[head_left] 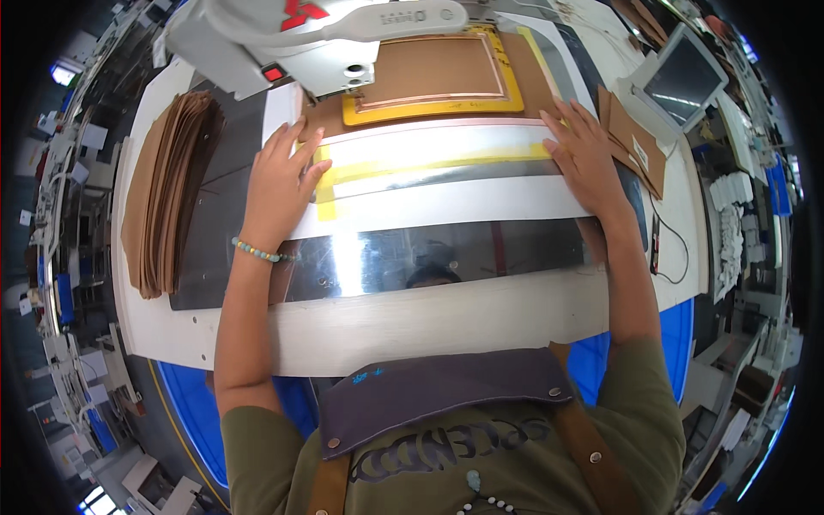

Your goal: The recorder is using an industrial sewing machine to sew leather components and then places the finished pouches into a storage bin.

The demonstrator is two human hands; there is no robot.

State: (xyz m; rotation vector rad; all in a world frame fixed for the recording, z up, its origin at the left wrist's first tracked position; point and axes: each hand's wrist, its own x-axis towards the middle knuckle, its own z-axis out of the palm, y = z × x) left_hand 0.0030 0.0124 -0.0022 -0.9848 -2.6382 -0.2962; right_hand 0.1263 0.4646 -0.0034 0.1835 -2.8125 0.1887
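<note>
A brown flat panel (539,81) lies under a yellow rectangular frame (433,118), with more brown material inside the frame. Nearer to me is a white sheet (446,201) crossed by yellow tape (438,164). My left hand (283,184) rests, fingers spread, at the sheet's left side, its fingertips by the panel's near left corner. On the opposite side my right hand (588,154) lies flat with fingers apart, touching the sheet and the panel's near right corner. Neither hand grips anything. What lies beneath the palms is hidden.
A white sewing machine head (335,51) overhangs the frame at upper left. Stacked brown pieces (167,193) stand at left; brown flat pieces (633,146) lie at right below a screen (684,79). A shiny metal plate (515,249) runs along the near side. Blue bins (678,343) sit below the table.
</note>
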